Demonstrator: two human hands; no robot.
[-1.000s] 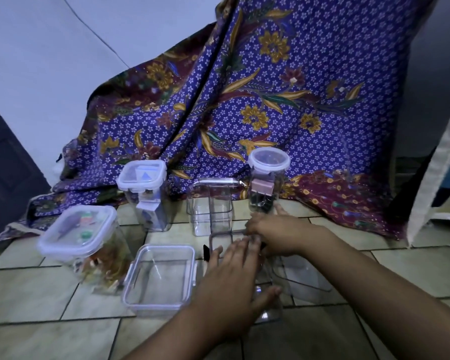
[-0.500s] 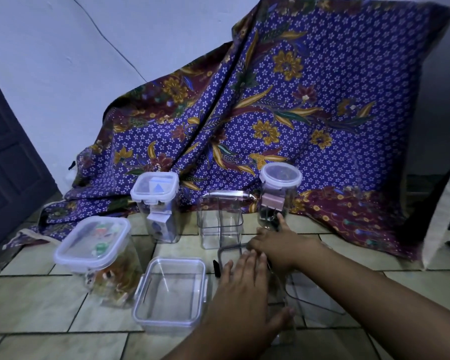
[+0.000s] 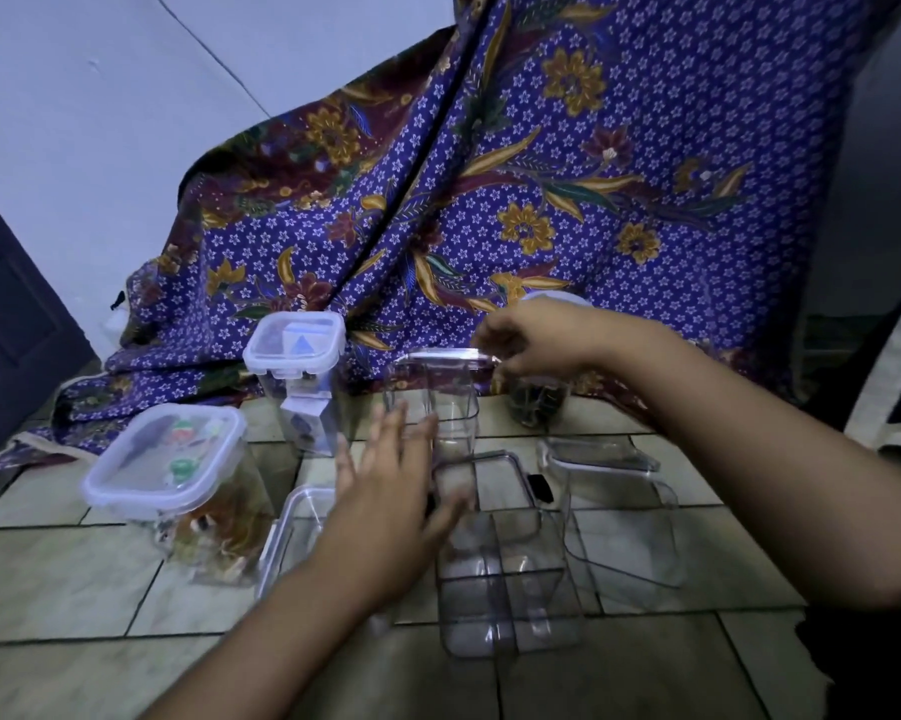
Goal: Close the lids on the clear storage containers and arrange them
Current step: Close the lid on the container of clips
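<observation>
Several clear storage containers stand on the tiled floor. My right hand [image 3: 534, 337] reaches to the back and pinches the lid edge of the tall empty container [image 3: 433, 402]. My left hand [image 3: 394, 483] hovers flat, fingers apart, over a low empty container [image 3: 295, 522] and beside the lidded clear container [image 3: 500, 553] in front. Another clear container [image 3: 620, 506] sits to the right. At left stand a lidded container with colourful contents [image 3: 173, 475] and a lidded square one [image 3: 298, 366]. A round jar [image 3: 539, 402] is mostly hidden behind my right hand.
A purple floral cloth [image 3: 490, 200] hangs over something behind the containers and spills onto the floor. A dark door [image 3: 7, 314] is at the left, a pale wall [image 3: 126, 96] behind. A white strap or bag edge [image 3: 900, 366] lies at the right.
My right hand lifted off the front container and moved back to the tall container's lid. My left hand rose slightly off the front container. The camera tilted and moved closer.
</observation>
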